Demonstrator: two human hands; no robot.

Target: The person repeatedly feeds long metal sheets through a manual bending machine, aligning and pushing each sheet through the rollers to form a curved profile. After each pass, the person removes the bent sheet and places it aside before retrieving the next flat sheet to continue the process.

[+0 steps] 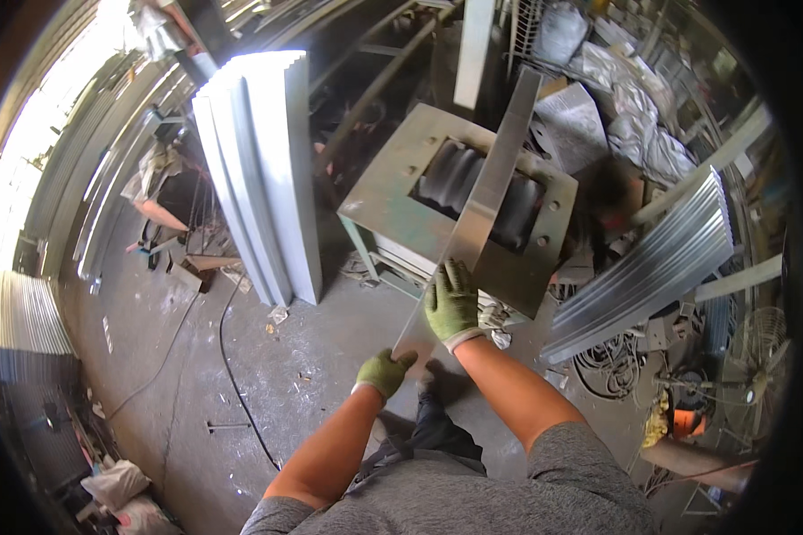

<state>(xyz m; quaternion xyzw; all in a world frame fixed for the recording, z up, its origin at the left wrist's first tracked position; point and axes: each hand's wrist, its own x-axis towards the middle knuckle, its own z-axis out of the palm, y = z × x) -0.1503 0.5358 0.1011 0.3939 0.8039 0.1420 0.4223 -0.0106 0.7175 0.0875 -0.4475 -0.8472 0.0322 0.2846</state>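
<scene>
A long, flat metal strip (486, 198) slants from near my body up across a worn green machine (393, 192). My left hand (385, 373), in a green work glove, pinches the left edge of the strip near its close end. Farther up, my right hand (452, 301), gloved the same way, lies on the strip with its fingers stretched out along the surface. Dark ribbed rollers (451, 178) show in the opening of the machine's top, partly covered by the strip. The near end of the strip looks blurred.
A tall stack of shiny metal profiles (268, 178) stands left of the machine. More nested profiles (651, 276) lean at the right, above coiled cable (608, 367). A black cable (232, 357) runs across the floor at left. A standing fan (758, 374) is at far right.
</scene>
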